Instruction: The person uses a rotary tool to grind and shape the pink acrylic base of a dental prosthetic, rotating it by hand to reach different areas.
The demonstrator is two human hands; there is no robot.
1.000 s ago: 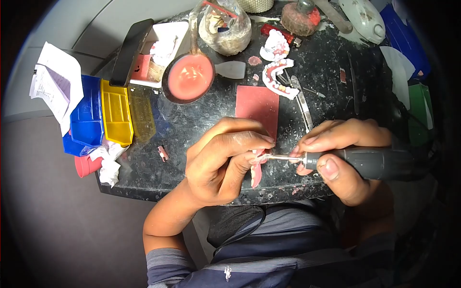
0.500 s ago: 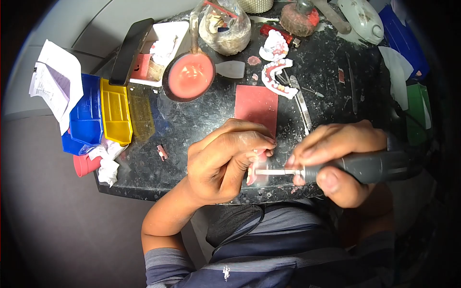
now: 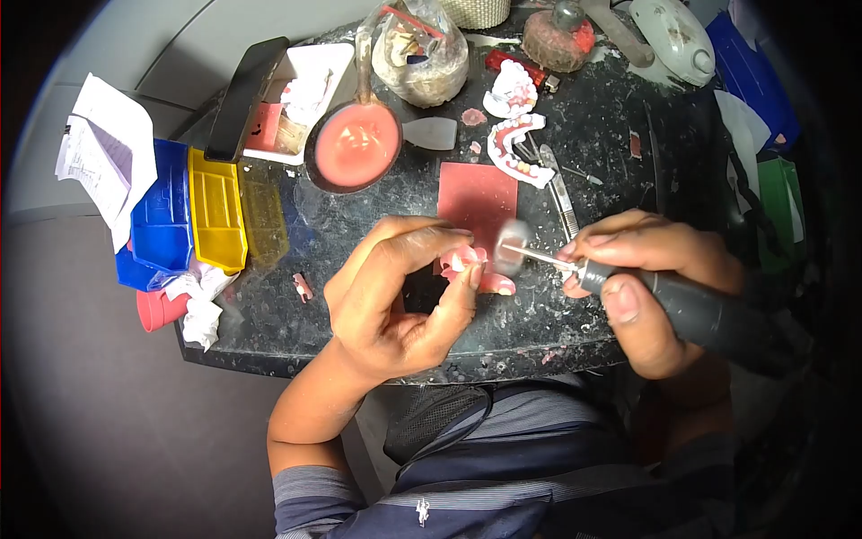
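My left hand [image 3: 395, 296] pinches a pink denture [image 3: 464, 261] with pale teeth between thumb and fingers, above the front of the black bench. In my right hand [image 3: 651, 278] is a black rotary handpiece [image 3: 705, 310], gripped like a pen and pointing left. A blurred grey sanding head [image 3: 512, 247] sits at the tip of its thin shank, just right of the denture with a small gap between them. Behind the hands a flat pink wax sheet [image 3: 479, 190] lies on the bench.
White dental casts [image 3: 521, 148] with teeth lie beyond the wax sheet, beside a metal knife [image 3: 564, 202]. A pan of pink wax [image 3: 357, 144] stands back left. Blue [image 3: 162, 207] and yellow trays [image 3: 215, 211] line the left edge. A red lighter [image 3: 516, 67] lies at the back.
My left hand has moved slightly left and turned the denture, showing more of it. The handpiece has tilted, its tip now higher and separated from the denture.
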